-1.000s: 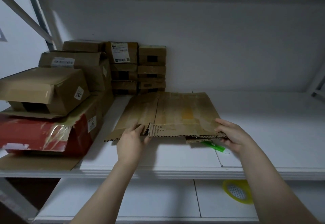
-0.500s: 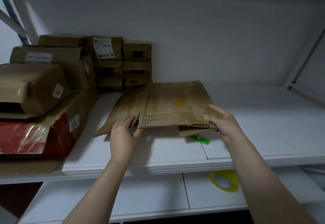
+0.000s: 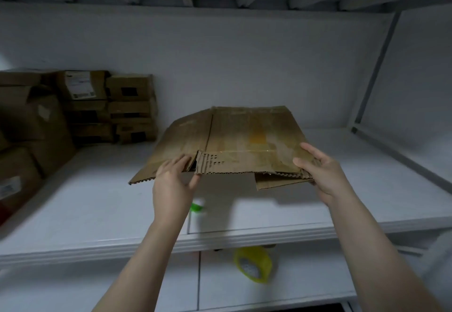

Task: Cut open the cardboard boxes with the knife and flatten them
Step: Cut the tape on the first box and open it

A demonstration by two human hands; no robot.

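Observation:
A flattened brown cardboard box (image 3: 234,140) is lifted off the white shelf (image 3: 97,204), tilted with its far edge up. My left hand (image 3: 173,184) grips its near edge left of the middle, fingers on top and thumb under. My right hand (image 3: 320,172) holds the near right corner, thumb on top. A green-handled knife (image 3: 197,206) lies on the shelf below the cardboard, partly hidden by my left wrist and blurred.
Closed cardboard boxes (image 3: 110,106) are stacked at the back left of the shelf, with bigger ones (image 3: 29,125) further left. A yellow tape roll (image 3: 253,264) lies on the lower shelf. A grey upright post (image 3: 374,66) stands at the right.
Both hands have lifted the flattened cardboard off the shelf and carried it to the right. The green knife stayed on the shelf and now shows under my left hand.

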